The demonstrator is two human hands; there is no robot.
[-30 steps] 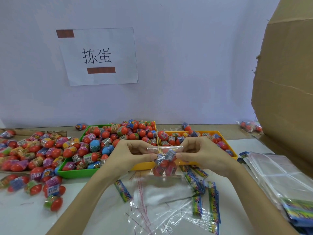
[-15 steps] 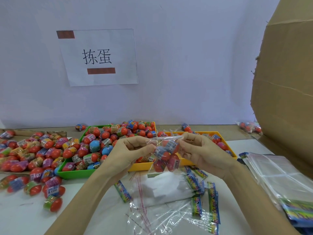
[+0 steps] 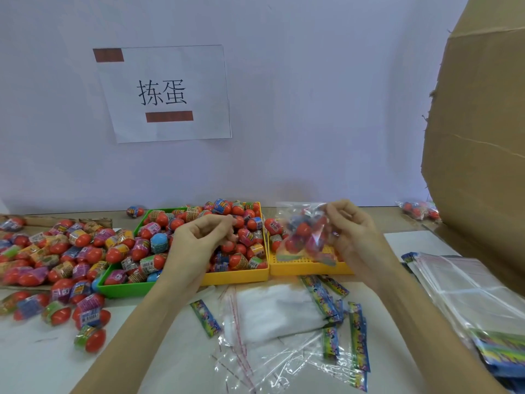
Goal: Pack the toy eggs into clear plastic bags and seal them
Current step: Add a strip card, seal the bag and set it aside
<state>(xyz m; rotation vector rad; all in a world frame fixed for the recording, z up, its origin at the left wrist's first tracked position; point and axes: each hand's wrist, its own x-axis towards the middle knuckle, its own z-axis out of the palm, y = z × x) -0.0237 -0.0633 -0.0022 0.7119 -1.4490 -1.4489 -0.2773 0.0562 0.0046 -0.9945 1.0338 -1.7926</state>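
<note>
My right hand [image 3: 350,231] pinches the filled bag of eggs [image 3: 308,233] above the yellow tray's [image 3: 306,269] near edge, my left hand [image 3: 199,240] is apart, curled and holding nothing over the green tray [image 3: 125,288], with open white surface [image 3: 42,362] before me.

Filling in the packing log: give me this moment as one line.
step: bagging | right hand: holds filled bag above yellow tray | left hand: curled, off bag | empty bags: on table
</note>
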